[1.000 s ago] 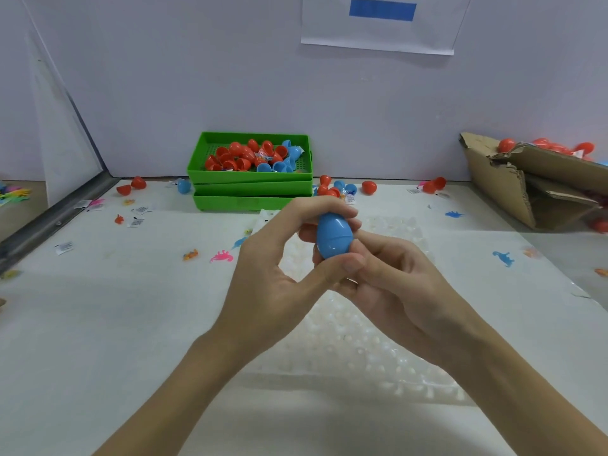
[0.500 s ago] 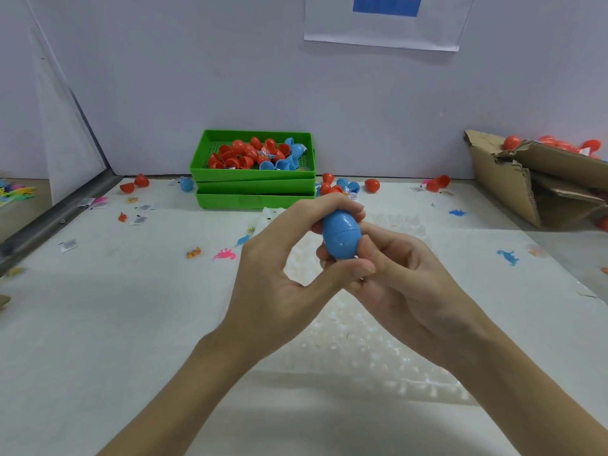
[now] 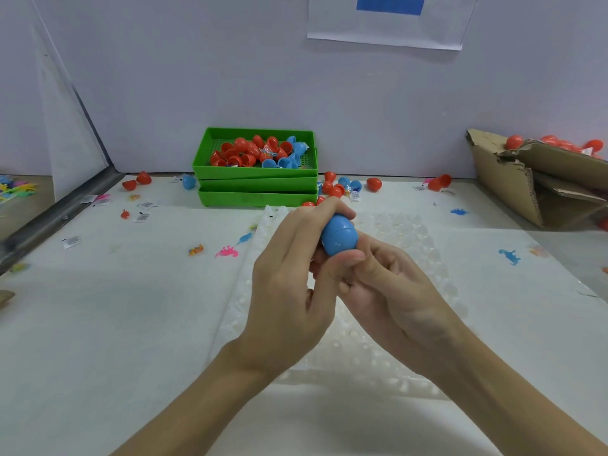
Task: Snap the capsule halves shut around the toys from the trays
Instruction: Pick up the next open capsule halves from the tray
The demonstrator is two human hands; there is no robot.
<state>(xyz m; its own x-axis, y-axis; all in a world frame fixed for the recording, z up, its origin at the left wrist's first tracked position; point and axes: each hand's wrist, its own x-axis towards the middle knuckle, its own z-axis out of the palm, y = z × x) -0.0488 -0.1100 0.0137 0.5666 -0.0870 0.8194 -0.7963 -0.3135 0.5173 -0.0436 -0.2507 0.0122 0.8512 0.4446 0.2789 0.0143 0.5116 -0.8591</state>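
Observation:
A blue egg-shaped capsule [image 3: 339,234] sits between both my hands above the middle of the table, its two halves joined with a seam across it. My left hand [image 3: 289,284] grips it from the left, fingers over its top and thumb under its lower end. My right hand [image 3: 391,291] holds it from below and the right with curled fingers. Whatever is inside cannot be seen. A stack of green trays [image 3: 256,187] at the back holds several loose red and blue capsule halves.
A clear bumpy plastic sheet [image 3: 408,245] lies under my hands. Small toy figures, a pink one [image 3: 227,251] and a blue one [image 3: 509,256], and paper tags lie scattered. Loose capsule halves [image 3: 335,189] sit beside the trays. A torn cardboard box [image 3: 526,179] with red capsules stands at the right.
Both hands with the capsule have drifted slightly right and up in view. The seam line between the halves now shows; the grip is otherwise the same.

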